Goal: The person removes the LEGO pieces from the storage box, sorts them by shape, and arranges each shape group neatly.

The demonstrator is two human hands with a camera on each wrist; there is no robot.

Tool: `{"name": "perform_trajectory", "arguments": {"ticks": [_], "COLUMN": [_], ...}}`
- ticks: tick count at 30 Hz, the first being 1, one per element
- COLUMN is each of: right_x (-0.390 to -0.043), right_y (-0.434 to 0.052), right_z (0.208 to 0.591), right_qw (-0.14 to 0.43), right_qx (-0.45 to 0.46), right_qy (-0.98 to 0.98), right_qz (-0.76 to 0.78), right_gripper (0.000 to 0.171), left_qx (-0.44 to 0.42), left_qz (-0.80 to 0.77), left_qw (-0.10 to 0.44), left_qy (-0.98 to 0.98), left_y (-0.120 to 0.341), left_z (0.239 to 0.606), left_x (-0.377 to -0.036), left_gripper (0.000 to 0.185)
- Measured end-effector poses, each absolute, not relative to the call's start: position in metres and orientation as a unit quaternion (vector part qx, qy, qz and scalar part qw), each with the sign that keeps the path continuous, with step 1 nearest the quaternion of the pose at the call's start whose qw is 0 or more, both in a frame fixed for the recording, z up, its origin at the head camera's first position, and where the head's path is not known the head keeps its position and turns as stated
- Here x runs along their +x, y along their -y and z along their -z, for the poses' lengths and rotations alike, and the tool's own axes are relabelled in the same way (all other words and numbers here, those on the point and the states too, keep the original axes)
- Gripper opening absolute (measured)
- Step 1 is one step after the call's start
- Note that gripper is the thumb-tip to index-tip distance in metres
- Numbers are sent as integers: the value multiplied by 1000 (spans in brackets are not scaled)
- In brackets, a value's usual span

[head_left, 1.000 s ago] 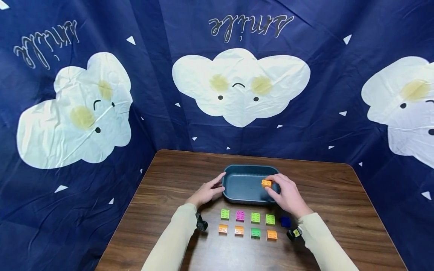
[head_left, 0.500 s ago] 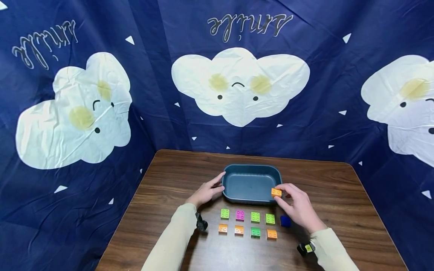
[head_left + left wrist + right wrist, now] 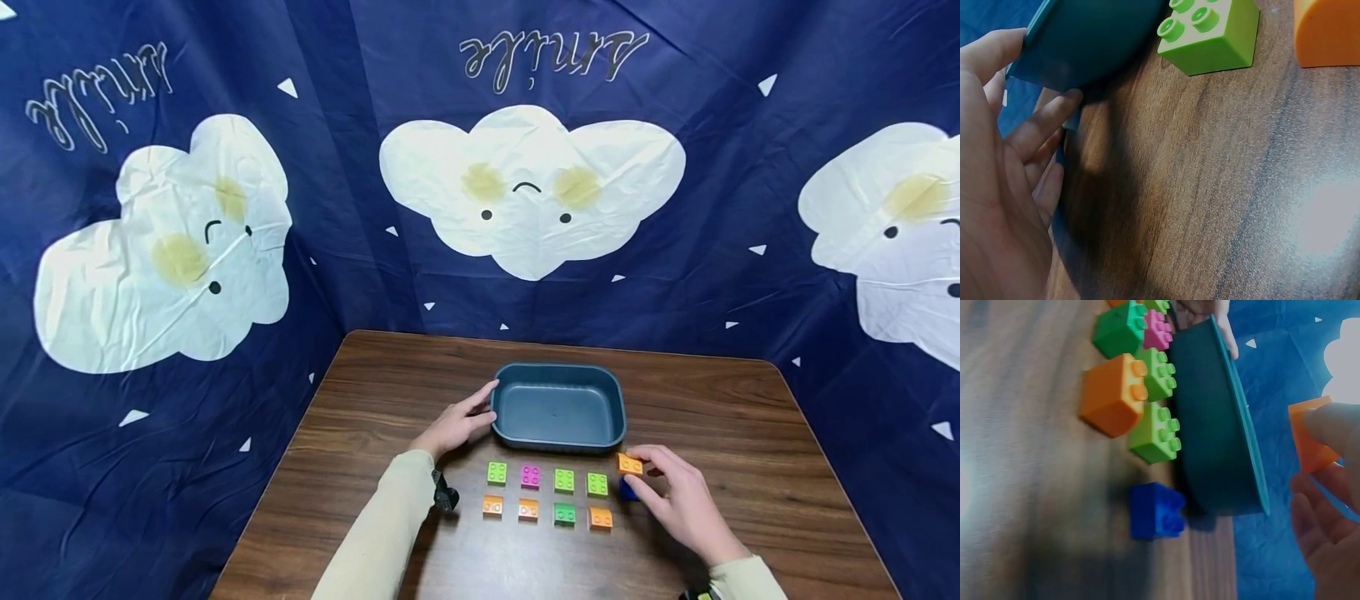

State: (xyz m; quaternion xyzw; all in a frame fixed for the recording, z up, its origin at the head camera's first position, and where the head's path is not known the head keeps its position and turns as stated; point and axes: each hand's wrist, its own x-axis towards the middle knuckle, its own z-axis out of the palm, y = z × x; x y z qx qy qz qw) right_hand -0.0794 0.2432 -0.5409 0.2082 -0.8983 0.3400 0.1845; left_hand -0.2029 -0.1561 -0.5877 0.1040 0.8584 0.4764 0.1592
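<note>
The right hand point(image 3: 678, 500) pinches a small orange plastic brick point(image 3: 630, 464) above a blue brick point(image 3: 627, 491) (partly hidden); the left hand point(image 3: 457, 423), fingers relaxed, touches the dark teal plastic tray point(image 3: 558, 437).

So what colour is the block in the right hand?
Orange block, pinched by the right hand; clearest in the head view.

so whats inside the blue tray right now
Nothing shows inside the blue tray: in the head view its floor is bare. The orange brick is outside it, pinched by the right hand. The left hand touches the tray's left end.
</note>
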Motion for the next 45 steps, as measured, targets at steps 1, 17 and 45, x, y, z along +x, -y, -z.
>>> {"name": "perform_trajectory", "arguments": {"ticks": [1, 17, 45], "right_x": [-76, -34, -29], "right_y": [-245, -258, -255], "right_z": [543, 575, 609], "right_qw": [187, 178, 110], "right_qx": [207, 183, 139], "right_qy": [898, 905, 941], "right_qz": [-340, -341, -290], "right_gripper": [39, 41, 35], "left_qx": [104, 109, 115], "left_qz": [-475, -466, -460], "left_qw": [159, 159, 146], "left_qy": [-859, -864, -868], "left_y": [156, 157, 156], "left_z": [588, 589, 588], "left_x": [-203, -203, -203], "left_gripper": [63, 64, 64]}}
